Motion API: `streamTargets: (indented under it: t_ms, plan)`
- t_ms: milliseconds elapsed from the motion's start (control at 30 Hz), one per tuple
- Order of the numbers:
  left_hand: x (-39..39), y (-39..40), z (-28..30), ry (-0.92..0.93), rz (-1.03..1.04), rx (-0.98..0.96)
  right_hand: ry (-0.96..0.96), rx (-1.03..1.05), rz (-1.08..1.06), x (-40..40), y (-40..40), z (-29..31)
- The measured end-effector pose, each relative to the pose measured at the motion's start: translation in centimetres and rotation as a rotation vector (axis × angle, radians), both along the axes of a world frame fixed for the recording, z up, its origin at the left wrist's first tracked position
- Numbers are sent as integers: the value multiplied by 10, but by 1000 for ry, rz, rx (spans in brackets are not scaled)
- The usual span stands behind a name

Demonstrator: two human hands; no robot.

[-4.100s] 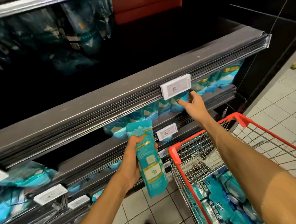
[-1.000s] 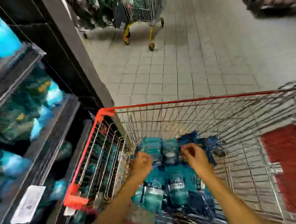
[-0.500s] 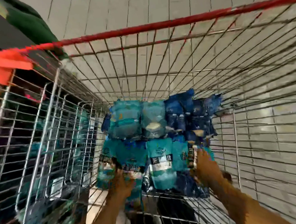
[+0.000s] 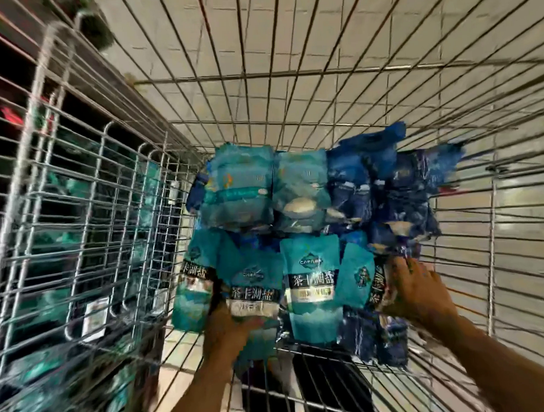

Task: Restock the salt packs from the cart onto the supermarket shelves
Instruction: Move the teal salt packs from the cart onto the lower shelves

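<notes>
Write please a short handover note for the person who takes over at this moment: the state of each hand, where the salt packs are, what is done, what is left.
Left hand: down in the silver wire cart, on the lower end of a teal plastic salt pack; the grip is blurred.
Right hand: at the right edge of the pile, fingers on a pack there; hold unclear.
Packs: teal ones and dark blue packs lie flat on the cart floor.
Done: cannot tell from this view; no shelf is clearly visible.
Left: lift the packs out and shelve them; many remain.

I see teal salt packs (image 4: 312, 285) with black label bands. Dark blue packs (image 4: 389, 184) sit toward the silver cart's (image 4: 84, 196) right side.
</notes>
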State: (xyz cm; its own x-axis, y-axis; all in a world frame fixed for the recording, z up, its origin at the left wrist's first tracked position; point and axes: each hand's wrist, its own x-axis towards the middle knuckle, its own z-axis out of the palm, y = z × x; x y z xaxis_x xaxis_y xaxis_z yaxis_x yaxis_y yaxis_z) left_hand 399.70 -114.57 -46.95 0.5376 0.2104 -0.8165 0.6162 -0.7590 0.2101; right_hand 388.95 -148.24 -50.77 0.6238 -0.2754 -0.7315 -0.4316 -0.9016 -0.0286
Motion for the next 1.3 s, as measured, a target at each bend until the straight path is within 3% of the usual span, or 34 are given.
streamTargets:
  t_ms: [100,267,367,467,700,967,1167,1300]
  plan:
    - [-5,3,-2,64,26,-60,-104,65,-104,-2,-1,2]
    - [-2,-3,10,222,106,-156,14,-28,93,5,-4,11]
    - [5,-5,17,275,128,-192,60,143,-90,4,-10,14]
    - [13,-7,27,305,137,-222,141,223,-110,-2,-3,16]
    - [9,-7,58,283,154,-252,83,392,-315,-34,18,40]
    - [31,-10,157,297,130,-403,-199,649,-713,-21,42,146]
    - [42,11,277,60,173,-618,-211,782,-752,30,75,262]
    - [32,48,356,-175,302,-730,-371,807,-734,48,110,340]
